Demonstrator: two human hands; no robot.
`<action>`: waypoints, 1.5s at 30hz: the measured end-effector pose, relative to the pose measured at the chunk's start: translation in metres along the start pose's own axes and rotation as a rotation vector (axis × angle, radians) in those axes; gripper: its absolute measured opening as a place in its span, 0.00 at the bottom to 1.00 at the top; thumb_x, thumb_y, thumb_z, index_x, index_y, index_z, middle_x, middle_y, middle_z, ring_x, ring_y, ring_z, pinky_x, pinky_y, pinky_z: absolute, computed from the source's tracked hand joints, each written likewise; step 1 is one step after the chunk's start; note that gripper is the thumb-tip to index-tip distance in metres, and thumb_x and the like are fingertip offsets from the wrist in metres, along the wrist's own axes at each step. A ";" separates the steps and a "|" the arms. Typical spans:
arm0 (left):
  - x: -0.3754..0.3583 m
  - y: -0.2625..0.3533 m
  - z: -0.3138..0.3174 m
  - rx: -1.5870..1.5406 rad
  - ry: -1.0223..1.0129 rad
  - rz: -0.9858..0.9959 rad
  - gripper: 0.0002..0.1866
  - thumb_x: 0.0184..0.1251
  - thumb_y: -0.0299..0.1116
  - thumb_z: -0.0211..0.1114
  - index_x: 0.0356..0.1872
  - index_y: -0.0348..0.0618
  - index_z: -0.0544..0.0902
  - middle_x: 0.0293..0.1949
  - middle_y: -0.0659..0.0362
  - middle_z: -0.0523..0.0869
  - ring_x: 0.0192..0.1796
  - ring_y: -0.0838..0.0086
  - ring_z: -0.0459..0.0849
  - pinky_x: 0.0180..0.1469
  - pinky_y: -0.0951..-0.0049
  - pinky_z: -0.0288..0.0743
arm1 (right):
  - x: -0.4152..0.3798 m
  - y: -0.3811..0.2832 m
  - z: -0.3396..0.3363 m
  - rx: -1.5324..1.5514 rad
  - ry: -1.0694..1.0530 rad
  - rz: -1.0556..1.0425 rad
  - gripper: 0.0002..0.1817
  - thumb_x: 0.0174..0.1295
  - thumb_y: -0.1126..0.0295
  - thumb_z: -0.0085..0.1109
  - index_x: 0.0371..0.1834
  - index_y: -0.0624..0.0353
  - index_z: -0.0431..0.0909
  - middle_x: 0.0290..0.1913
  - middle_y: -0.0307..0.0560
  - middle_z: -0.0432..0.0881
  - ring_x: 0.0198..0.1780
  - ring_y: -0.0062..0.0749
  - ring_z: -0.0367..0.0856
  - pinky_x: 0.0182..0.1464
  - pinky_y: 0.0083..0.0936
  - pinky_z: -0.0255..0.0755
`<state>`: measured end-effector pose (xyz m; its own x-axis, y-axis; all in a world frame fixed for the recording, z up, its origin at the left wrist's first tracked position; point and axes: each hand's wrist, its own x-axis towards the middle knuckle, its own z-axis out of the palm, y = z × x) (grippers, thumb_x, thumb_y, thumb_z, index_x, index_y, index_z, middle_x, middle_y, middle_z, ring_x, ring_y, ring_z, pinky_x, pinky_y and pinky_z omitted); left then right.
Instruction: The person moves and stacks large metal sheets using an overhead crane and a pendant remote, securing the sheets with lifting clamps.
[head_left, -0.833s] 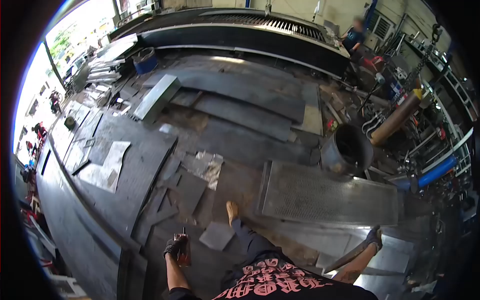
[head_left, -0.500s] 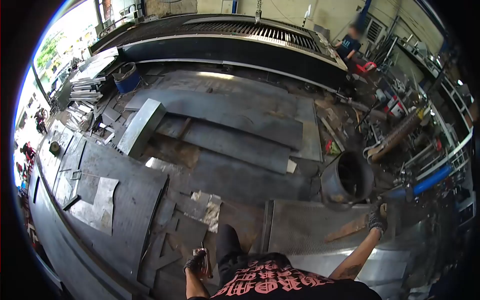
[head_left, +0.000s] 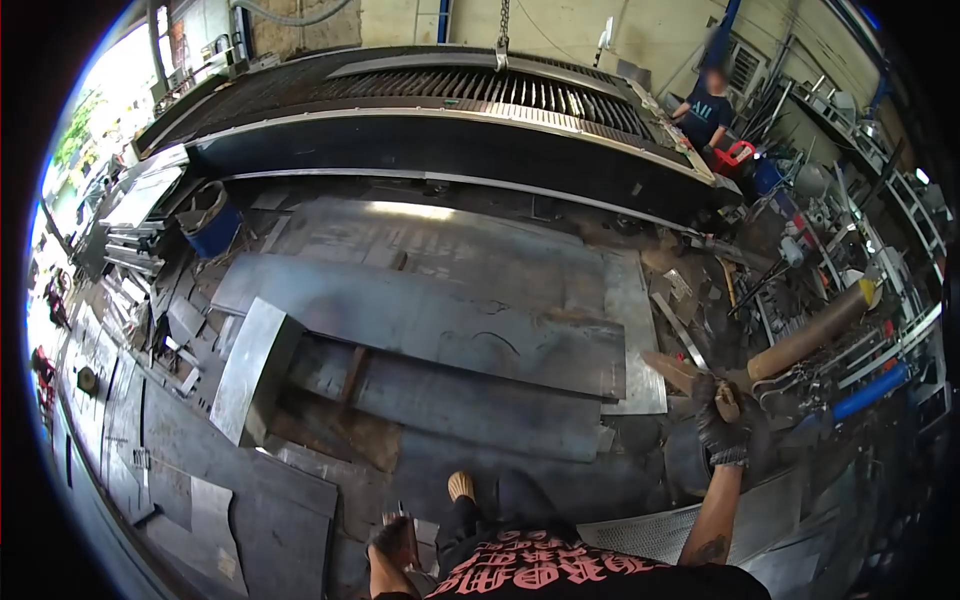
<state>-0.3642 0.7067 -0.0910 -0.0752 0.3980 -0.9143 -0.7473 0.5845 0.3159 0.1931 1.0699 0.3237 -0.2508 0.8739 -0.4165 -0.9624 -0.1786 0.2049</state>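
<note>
Steel sheets (head_left: pixel 430 320), blue bin (head_left: pixel 212 228), co-worker (head_left: pixel 704 112) nearby.

On inspection, two gloved hands were present: the left hand (head_left: pixel 392 540) and the right hand (head_left: pixel 722 420). One co-worker (head_left: pixel 706 112) stood at one long cutting bed (head_left: pixel 440 110). One blue bin (head_left: pixel 212 222), one blue pipe (head_left: pixel 868 390) and one brown tube (head_left: pixel 810 335) were counted.

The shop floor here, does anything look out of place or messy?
Yes. Large steel sheets lie overlapped and askew on the floor, with offcuts scattered at the left. One bent sheet stands tilted on edge. The right hand grips a rusty metal strip; the left hand holds a small object.
</note>
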 end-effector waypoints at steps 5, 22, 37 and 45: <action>0.005 0.247 0.151 0.544 0.216 0.283 0.24 0.51 0.51 0.76 0.38 0.39 0.85 0.31 0.57 0.86 0.31 0.71 0.84 0.35 0.69 0.77 | 0.111 0.074 0.070 -0.314 0.041 0.070 0.27 0.68 0.64 0.53 0.65 0.70 0.62 0.57 0.64 0.74 0.55 0.56 0.78 0.58 0.47 0.79; 0.103 0.565 0.465 0.358 0.194 0.136 0.26 0.54 0.52 0.74 0.43 0.38 0.85 0.35 0.54 0.87 0.35 0.67 0.85 0.38 0.64 0.78 | 0.594 0.100 0.318 -0.929 0.018 0.324 0.24 0.64 0.71 0.57 0.62 0.71 0.67 0.52 0.66 0.79 0.45 0.58 0.83 0.44 0.46 0.83; 0.336 1.037 0.773 0.072 -0.213 0.383 0.25 0.65 0.52 0.63 0.54 0.45 0.79 0.43 0.57 0.85 0.43 0.66 0.83 0.47 0.65 0.79 | 0.969 0.174 0.481 -1.182 -0.175 0.206 0.28 0.58 0.77 0.64 0.64 0.62 0.68 0.50 0.63 0.80 0.49 0.56 0.83 0.46 0.50 0.83; 0.423 1.202 1.032 -0.073 -0.638 0.390 0.22 0.64 0.50 0.66 0.50 0.45 0.80 0.39 0.56 0.87 0.37 0.63 0.86 0.43 0.59 0.83 | 1.166 0.128 0.502 -0.519 0.083 0.526 0.32 0.65 0.54 0.54 0.66 0.67 0.66 0.54 0.71 0.77 0.53 0.67 0.79 0.54 0.62 0.75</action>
<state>-0.6132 2.3070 0.1635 0.0378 0.9121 -0.4082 -0.7882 0.2782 0.5489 -0.1706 2.2931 0.3087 -0.6793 0.5806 -0.4489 -0.6334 -0.7727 -0.0409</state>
